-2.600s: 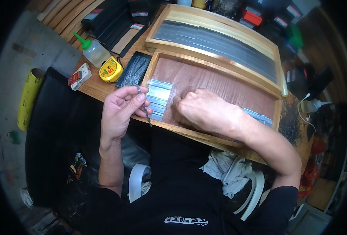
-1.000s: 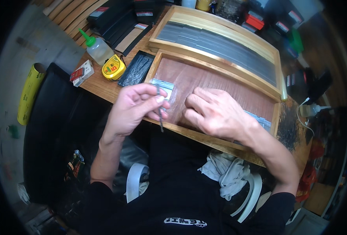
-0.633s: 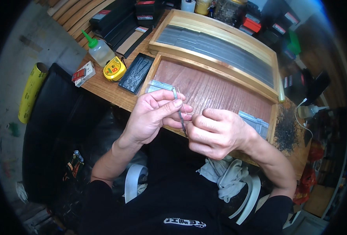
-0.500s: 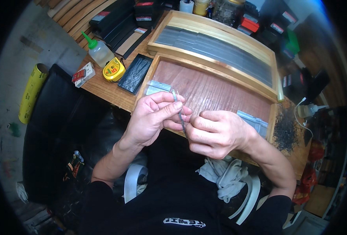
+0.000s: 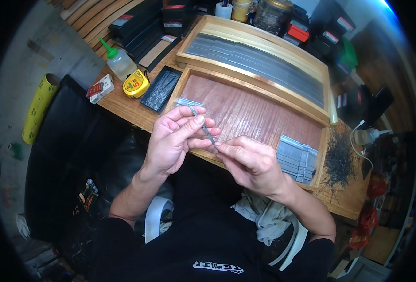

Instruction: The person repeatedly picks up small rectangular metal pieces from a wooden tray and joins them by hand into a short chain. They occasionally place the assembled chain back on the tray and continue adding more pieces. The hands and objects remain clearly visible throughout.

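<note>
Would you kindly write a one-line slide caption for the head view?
Both hands, left hand and right hand, pinch a thin grey metal strip above a wooden tray.

Even daylight, sharp centre, bent black fisheye rim (corners perhaps slightly blurred).

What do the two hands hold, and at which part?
A thin grey strip: left hand pinches its middle, right hand its near end.

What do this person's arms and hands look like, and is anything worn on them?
Both forearms are bare, and the left hand and right hand wear no gloves, rings or watch that can be seen. A black top shows near the shoulders.
</note>
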The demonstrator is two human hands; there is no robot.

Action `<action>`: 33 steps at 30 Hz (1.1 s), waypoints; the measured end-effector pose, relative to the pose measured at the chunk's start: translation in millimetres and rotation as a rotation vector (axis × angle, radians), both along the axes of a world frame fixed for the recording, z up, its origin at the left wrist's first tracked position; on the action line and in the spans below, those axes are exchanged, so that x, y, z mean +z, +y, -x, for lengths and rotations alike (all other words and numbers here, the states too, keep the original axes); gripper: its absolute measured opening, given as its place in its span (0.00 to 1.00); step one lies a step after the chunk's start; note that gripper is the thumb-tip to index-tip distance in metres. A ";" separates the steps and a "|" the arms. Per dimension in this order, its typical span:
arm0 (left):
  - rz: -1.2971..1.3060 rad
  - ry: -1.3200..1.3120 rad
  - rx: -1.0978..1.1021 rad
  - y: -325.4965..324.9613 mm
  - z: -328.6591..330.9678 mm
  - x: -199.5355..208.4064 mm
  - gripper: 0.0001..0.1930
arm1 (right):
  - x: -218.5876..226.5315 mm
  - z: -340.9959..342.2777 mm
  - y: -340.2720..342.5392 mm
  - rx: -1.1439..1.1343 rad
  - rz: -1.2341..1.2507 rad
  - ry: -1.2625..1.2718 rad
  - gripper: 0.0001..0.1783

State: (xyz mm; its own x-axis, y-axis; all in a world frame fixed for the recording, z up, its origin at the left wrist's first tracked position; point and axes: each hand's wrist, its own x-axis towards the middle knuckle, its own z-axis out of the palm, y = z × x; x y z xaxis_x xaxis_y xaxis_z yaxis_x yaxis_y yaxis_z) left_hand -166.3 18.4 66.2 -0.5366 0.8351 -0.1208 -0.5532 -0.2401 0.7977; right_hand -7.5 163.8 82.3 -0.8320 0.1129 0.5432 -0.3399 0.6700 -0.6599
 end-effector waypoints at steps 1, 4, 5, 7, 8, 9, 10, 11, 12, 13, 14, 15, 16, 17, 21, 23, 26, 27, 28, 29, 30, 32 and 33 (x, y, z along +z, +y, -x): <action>0.012 0.002 0.004 0.0 -1.4 1.9 0.11 | 0.5 -0.1 0.8 0.008 -0.025 -0.002 0.13; 0.003 0.004 -0.021 -1.3 2.2 -1.2 0.13 | 0.5 0.4 2.4 0.020 -0.061 -0.005 0.15; -0.007 0.004 -0.035 -1.9 3.8 -2.4 0.14 | -1.6 1.3 2.2 0.015 -0.048 -0.005 0.15; -0.020 0.014 -0.014 -1.5 3.3 -0.6 0.13 | 2.5 3.0 0.1 -0.013 0.061 -0.105 0.13; -0.025 0.019 -0.004 -1.7 3.1 0.7 0.13 | 12.7 3.6 -2.6 -0.035 0.157 -0.205 0.12; -0.023 0.047 0.017 -2.4 3.6 2.7 0.13 | 18.2 5.2 -5.3 -0.057 0.253 -0.306 0.11; -0.018 0.078 0.031 -2.6 4.7 6.2 0.13 | 18.1 8.6 -7.9 -0.070 0.351 -0.297 0.10; -0.014 0.109 0.045 -2.7 5.8 8.5 0.13 | 18.0 14.3 -10.4 -0.082 0.449 -0.287 0.10; -0.016 0.169 0.086 -2.4 6.5 9.6 0.12 | 18.2 20.2 -12.1 -0.094 0.548 -0.275 0.09; -0.016 0.229 0.128 -2.1 7.1 10.3 0.12 | 18.6 26.7 -12.4 -0.100 0.561 -0.265 0.09; -0.017 0.289 0.169 -2.2 8.2 10.7 0.11 | 19.1 31.7 -11.7 -0.088 0.592 -0.271 0.09; -0.002 0.365 0.158 -4.5 12.4 11.1 0.13 | 19.8 36.2 -10.8 -0.077 0.623 -0.278 0.09; 0.042 0.423 0.186 -6.4 15.6 11.3 0.14 | 20.7 40.6 -9.6 -0.065 0.654 -0.284 0.09; 0.086 0.481 0.212 -7.8 18.7 11.0 0.14 | 21.9 42.3 -5.8 -0.077 0.615 -0.301 0.08; 0.317 1.094 0.375 -25.6 31.4 1.4 0.17 | 28.4 35.6 32.6 -0.146 0.272 -0.744 0.06; 0.391 1.417 0.357 -28.4 30.0 -1.9 0.20 | 23.9 29.1 42.6 -0.149 0.308 -0.850 0.07; 0.478 1.475 0.169 -27.1 25.9 -6.1 0.26 | 11.4 31.8 43.9 -0.127 0.325 -0.899 0.08; 0.487 1.456 0.154 -27.0 26.1 -6.6 0.27 | 9.9 34.6 42.5 -0.120 0.320 -0.918 0.08; 0.495 1.440 0.138 -27.2 26.8 -6.1 0.27 | 8.7 38.6 40.8 -0.109 0.342 -0.914 0.08; 0.503 1.423 0.123 -27.3 27.4 -5.5 0.28 | 7.7 43.0 39.1 -0.098 0.364 -0.910 0.08; 0.504 1.414 0.115 -26.4 27.0 -4.8 0.28 | 6.3 44.9 38.2 -0.087 0.386 -0.906 0.08; 0.514 1.401 0.105 -24.9 26.5 -2.2 0.27 | 0.0 46.2 38.1 -0.134 0.425 -0.875 0.07; 0.513 1.400 0.104 -25.1 27.0 -2.8 0.27 | -1.8 46.2 38.2 -0.159 0.445 -0.860 0.07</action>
State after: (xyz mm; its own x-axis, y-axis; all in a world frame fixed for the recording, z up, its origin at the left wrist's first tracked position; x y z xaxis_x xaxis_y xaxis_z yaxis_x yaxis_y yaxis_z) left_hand -193.3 -6.8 63.5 -0.5155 0.8139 0.2679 0.7130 0.2341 0.6609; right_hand -53.8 202.0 80.5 -0.8815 0.3051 -0.3604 0.4476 0.2965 -0.8436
